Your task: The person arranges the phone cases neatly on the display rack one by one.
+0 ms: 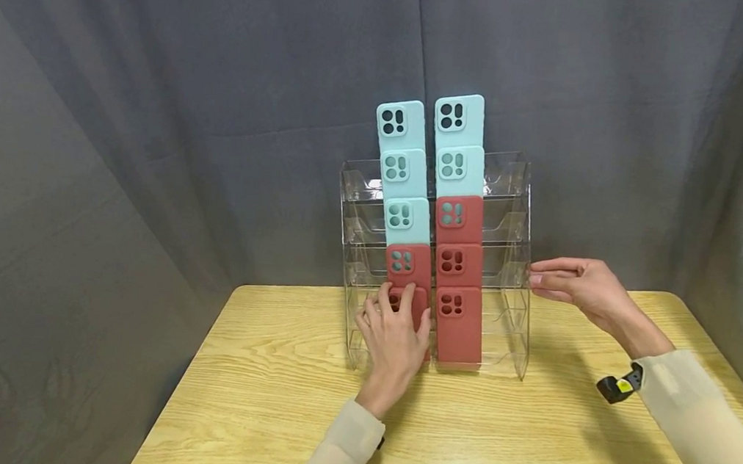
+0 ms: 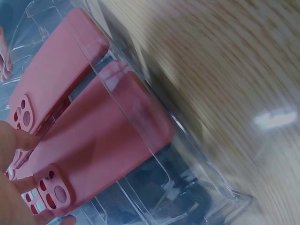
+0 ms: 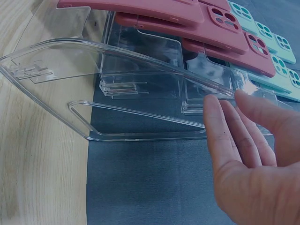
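Observation:
A clear tiered rack (image 1: 507, 273) stands on the table, holding two columns of phone cases, light blue above and red below. My left hand (image 1: 391, 341) is at the lowest red phone case (image 2: 103, 140) of the left column. Its thumb lies along one long edge and the other fingers curl over the end with the camera cutouts. Beside it leans the lowest red case (image 1: 460, 335) of the right column. My right hand (image 1: 595, 288) is at the rack's right side, thumb and fairly straight fingers (image 3: 215, 126) right at the clear side panel's edge.
Light blue cases (image 1: 459, 122) rise above the rack's top tier. The wooden table (image 1: 265, 385) extends in front and to both sides. A grey curtain (image 1: 257, 104) hangs close behind the rack. A black band (image 1: 617, 386) with a yellow spot is on the right wrist.

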The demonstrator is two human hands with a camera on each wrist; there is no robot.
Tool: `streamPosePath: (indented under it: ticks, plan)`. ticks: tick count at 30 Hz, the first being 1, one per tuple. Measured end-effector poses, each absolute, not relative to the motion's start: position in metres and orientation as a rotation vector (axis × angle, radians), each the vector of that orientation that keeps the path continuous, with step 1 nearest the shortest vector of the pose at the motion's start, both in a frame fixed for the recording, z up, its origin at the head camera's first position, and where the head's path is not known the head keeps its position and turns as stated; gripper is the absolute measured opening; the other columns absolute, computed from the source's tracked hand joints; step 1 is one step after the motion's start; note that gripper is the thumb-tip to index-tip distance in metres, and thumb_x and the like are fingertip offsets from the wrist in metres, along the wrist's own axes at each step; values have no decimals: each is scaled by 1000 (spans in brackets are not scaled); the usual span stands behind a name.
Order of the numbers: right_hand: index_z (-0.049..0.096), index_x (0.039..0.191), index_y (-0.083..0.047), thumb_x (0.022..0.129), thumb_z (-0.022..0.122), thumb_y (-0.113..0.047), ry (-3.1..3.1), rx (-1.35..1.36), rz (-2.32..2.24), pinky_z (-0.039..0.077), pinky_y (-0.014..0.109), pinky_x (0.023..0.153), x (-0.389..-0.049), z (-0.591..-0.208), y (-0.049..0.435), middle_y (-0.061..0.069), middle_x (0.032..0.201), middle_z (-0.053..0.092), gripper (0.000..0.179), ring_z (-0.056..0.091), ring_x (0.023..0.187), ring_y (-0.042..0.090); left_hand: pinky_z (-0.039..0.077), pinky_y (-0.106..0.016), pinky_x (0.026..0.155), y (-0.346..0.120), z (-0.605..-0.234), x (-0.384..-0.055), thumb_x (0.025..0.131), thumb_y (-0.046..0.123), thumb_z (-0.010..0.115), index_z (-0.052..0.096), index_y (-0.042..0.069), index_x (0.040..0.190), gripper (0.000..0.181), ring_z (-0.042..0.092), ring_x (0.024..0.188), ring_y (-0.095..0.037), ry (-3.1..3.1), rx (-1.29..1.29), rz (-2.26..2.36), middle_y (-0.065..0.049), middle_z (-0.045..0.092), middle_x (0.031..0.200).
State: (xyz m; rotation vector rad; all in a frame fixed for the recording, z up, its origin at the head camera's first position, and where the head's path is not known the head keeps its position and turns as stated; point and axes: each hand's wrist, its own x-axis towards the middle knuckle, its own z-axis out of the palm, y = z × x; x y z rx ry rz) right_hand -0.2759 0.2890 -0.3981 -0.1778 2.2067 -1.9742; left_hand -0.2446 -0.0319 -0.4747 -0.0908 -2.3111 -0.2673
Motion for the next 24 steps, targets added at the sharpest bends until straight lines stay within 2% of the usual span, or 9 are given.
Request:
streamPosePath:
  ticks: [6, 12, 16, 17, 20, 23, 24]
  plan:
    - [60, 139, 9, 97, 77, -12, 2182, -199, -2004, 65, 24, 92, -277, -402, 291, -9, 111, 81, 50, 79, 101, 8, 51, -55, 91, -41, -471, -241, 94, 46, 78, 67, 25, 134, 47, 59, 112, -37, -2248, -150, -301, -14, 61, 136]
    - [59, 139, 10, 96, 78, -12, 2205, -192, -2005, 66, 25, 91, -277, -400, 292, -10, 109, 81, 52, 79, 100, 8, 49, -51, 87, -63, -451, -243, 95, 34, 77, 70, 15, 124, 36, 58, 108, -37, -2122, -235, -399, -15, 65, 125]
    - [59, 138, 10, 96, 78, -13, 2188, -161, -2036, 66, 24, 91, -275, -393, 296, -9, 106, 81, 52, 79, 98, 8, 53, -52, 90, -84, -435, -249, 97, 27, 74, 72, 10, 118, 28, 56, 110, -39, -2095, -262, -456, -19, 64, 123]
    - [62, 136, 7, 96, 78, -13, 2188, -152, -2042, 66, 23, 90, -274, -392, 298, -9, 105, 81, 48, 79, 98, 8, 55, -52, 90, -91, -432, -251, 98, 26, 73, 72, 8, 118, 27, 56, 111, -40, -2098, -268, -471, -20, 64, 123]
    - [56, 140, 9, 98, 77, -19, 2225, -138, -2021, 65, 23, 91, -271, -390, 304, -13, 106, 78, 55, 79, 98, 7, 58, -54, 91, -113, -427, -255, 99, 24, 71, 71, 6, 118, 26, 55, 116, -42, -2119, -276, -540, -23, 62, 127]
    - [52, 143, 7, 99, 75, -31, 2351, -124, -1934, 66, 22, 89, -270, -389, 310, -21, 104, 74, 62, 77, 96, 2, 61, -54, 85, -139, -427, -260, 100, 22, 70, 70, 4, 122, 29, 55, 120, -44, -2148, -305, -555, -25, 61, 131]
    - [47, 147, 10, 100, 73, -34, 2395, -115, -1899, 66, 22, 88, -270, -389, 312, -23, 103, 72, 70, 77, 95, 1, 61, -55, 86, -149, -427, -262, 100, 22, 70, 69, 3, 124, 30, 55, 122, -45, -2163, -316, -535, -26, 60, 132]
